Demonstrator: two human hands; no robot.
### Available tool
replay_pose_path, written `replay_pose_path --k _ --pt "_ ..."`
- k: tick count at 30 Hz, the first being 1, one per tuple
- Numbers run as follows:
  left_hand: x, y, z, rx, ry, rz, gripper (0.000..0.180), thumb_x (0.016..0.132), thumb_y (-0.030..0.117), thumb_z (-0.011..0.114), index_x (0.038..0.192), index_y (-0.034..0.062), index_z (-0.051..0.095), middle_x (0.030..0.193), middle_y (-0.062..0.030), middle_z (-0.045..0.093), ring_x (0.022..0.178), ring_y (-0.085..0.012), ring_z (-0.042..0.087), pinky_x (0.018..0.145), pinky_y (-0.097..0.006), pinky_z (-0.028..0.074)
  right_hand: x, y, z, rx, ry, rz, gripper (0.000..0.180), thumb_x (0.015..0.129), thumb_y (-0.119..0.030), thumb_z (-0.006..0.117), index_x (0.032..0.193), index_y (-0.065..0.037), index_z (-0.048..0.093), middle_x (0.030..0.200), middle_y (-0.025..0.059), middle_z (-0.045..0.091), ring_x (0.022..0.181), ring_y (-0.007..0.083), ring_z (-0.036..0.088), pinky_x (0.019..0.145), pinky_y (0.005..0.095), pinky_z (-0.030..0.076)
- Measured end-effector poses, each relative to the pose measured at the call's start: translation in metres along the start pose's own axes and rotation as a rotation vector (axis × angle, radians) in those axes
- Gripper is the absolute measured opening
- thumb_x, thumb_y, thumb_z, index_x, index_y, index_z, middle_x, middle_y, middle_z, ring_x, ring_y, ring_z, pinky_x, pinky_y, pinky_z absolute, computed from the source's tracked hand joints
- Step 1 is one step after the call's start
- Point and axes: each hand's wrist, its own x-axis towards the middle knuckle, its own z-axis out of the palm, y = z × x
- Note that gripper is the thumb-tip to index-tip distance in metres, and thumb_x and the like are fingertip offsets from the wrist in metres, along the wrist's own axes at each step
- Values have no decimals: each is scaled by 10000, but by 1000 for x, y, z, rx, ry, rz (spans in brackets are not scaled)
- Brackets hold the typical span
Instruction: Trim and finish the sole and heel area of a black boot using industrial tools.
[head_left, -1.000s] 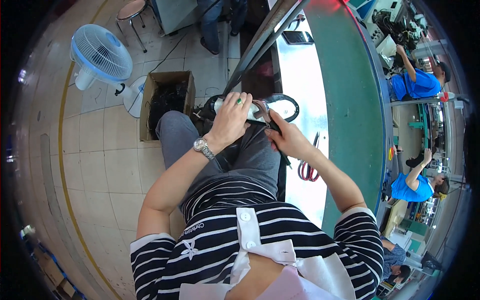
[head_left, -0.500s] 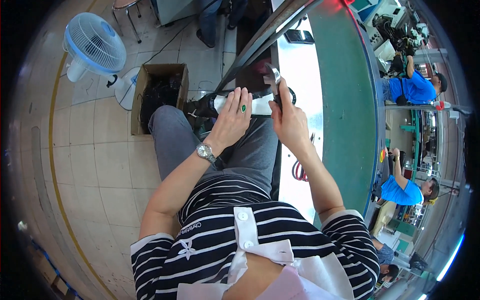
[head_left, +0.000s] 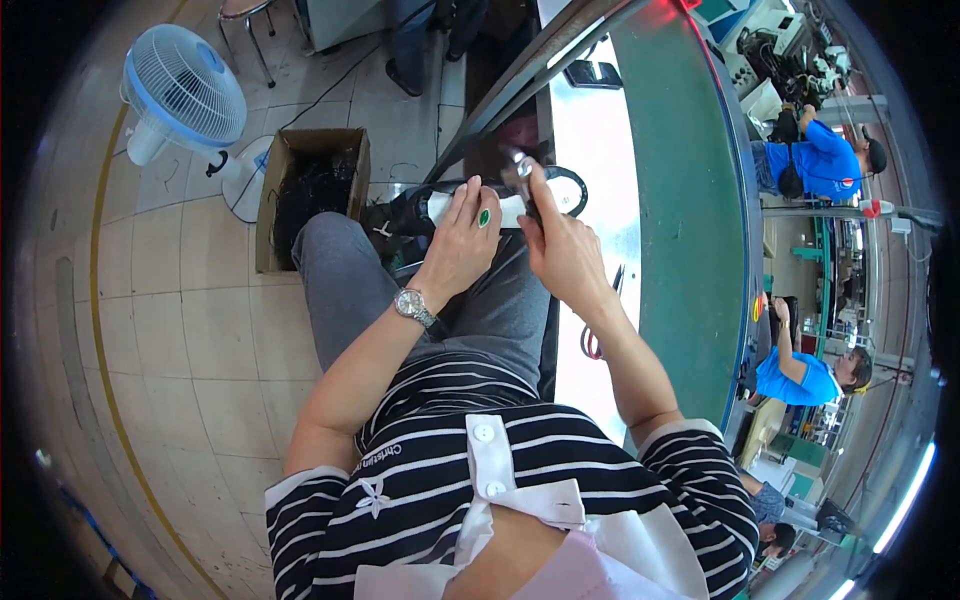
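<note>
Straight-fingered, its grip unclear, the left hand [head_left: 463,242] lay on the black-and-white workpiece [head_left: 511,213], over which the right hand [head_left: 568,255] clenched a hammer [head_left: 525,172], best swung clear of fingers.

Left of the green worktop [head_left: 685,250], the handled piece [head_left: 510,213] is coloured white, the shirt [head_left: 590,465] striped black and white.

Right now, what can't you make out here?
Head view: silver metal tool in the bare right hand; its upper end is blurred.
Head view: long black-and-white piece; part is hidden under the left hand with a green-stoned ring.
Head view: red-looped tool; partly covered by the bare right forearm.
Head view: brown-seated metal stool; cut off by the top edge.
</note>
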Motion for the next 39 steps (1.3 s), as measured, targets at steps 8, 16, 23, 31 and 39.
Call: replay_pose_path --k 8,16,23,31,39 --pt "26 5 -40 -235 -228 -300 785 591 123 810 1255 -84 449 1254 -203 480 1151 -364 512 1002 -424 406 8 8 2 -89 -20 -63 695 871 -89 535 1485 -100 209 625 229 620 561 394 627 533 488 486" --pt "15 -17 -55 227 -291 -12 684 633 171 762 1199 -122 515 1096 -203 588 1125 -323 513 1152 -432 239 10 3 14 -15 -72 -51 692 886 -114 542 1481 -91 189 634 242 619 582 421 625 542 520 477" --pt "6 -10 -50 196 -197 -28 684 647 163 773 1221 -108 518 1228 -244 548 1194 -339 495 1134 -445 269 8 2 35 -28 -26 5 691 882 -130 548 1475 -100 194 664 258 628 612 429 636 576 517 499" --pt "6 -20 -65 -262 -18 -343 835 644 91 813 1351 -21 383 1209 -249 560 1165 -392 514 972 -429 445 18 -16 39 27 -22 46 645 896 -131 551 1472 -153 259 711 258 633 658 445 628 626 521 482" --pt "1 -25 -66 -478 -93 -476 896 668 76 794 1412 -3 301 1214 -255 577 1060 -394 595 893 -432 489 16 -27 31 119 74 22 638 942 -150 525 1485 -89 196 768 299 632 694 482 620 586 534 455"
